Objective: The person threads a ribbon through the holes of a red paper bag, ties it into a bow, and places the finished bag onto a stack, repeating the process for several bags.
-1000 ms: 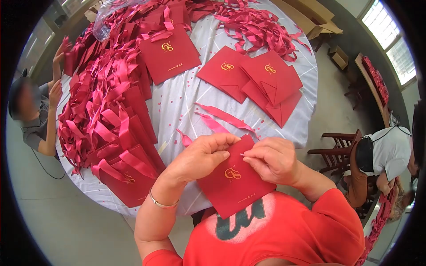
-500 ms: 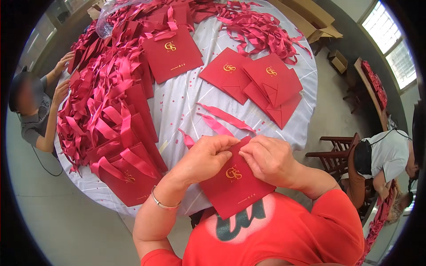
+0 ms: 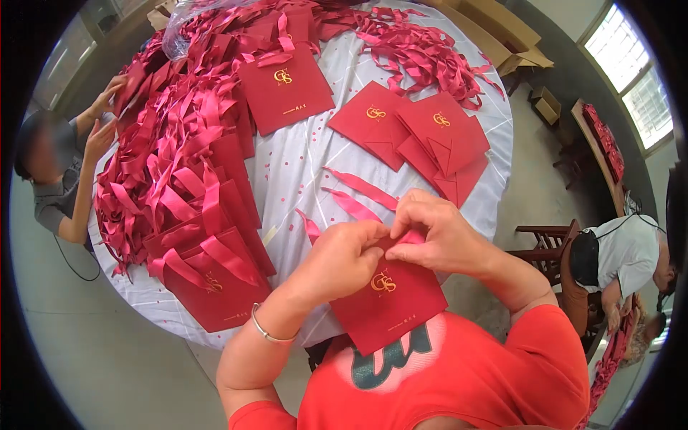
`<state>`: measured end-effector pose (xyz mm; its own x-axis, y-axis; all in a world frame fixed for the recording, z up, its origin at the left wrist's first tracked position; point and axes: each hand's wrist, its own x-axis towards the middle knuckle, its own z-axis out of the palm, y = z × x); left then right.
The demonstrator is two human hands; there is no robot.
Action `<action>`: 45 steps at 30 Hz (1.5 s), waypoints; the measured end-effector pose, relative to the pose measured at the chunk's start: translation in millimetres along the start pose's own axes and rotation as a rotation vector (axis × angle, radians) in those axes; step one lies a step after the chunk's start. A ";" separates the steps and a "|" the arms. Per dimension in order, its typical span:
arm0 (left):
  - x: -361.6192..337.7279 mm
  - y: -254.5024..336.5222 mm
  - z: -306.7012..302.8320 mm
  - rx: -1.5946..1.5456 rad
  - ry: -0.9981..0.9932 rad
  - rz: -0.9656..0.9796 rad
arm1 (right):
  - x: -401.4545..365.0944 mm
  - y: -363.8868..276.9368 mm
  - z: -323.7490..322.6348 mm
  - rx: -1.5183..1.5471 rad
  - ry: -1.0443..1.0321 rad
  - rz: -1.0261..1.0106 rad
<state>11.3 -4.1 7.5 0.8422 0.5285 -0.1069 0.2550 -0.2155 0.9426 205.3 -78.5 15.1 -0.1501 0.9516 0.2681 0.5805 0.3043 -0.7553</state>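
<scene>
Red paper bag (image 3: 393,304) with gold logo, held flat against the chest at the near table edge, lower corner over the orange shirt. Left hand (image 3: 342,259) pinched shut on its top edge; bracelet (image 3: 264,331) on that wrist. Right hand (image 3: 438,238) has lifted and curled over the top edge since a second ago. Its fingertips now meet the left's and are clamped on what looks like a ribbon end (image 3: 413,236). Reads as ribbon work at the bag's top, under way, not finished.

Just beyond: two loose ribbons (image 3: 362,189) on the white tablecloth (image 3: 301,161). Left: stack of bags with ribbon handles (image 3: 208,276). Further: flat bags (image 3: 423,132), then ribbon heap (image 3: 430,54). Far left, a co-worker's hands (image 3: 104,122) have dropped to the table rim. Right: another seated person (image 3: 623,251).
</scene>
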 end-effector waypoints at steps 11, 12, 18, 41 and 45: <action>-7.2 3.2 23.9 0.354 0.330 0.147 | 57.5 2.4 -37.2 0.003 -0.626 0.273; -8.5 3.9 26.0 0.357 0.335 0.151 | 63.5 1.8 -37.6 -0.039 -0.715 0.334; -11.0 5.7 34.9 0.514 0.364 0.139 | 92.2 0.7 -32.1 -0.165 -1.100 0.391; -11.7 7.9 35.7 0.268 0.421 0.172 | 79.8 23.5 -14.0 0.200 -0.994 0.805; -9.9 1.6 41.3 0.246 0.373 0.197 | 87.6 31.7 -4.9 0.214 -0.463 0.545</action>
<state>23.1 -43.6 -3.0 0.6691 0.7071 0.2288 0.2511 -0.5049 0.8259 214.5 14.3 17.6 -0.2347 0.8760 -0.4214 0.5079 -0.2591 -0.8215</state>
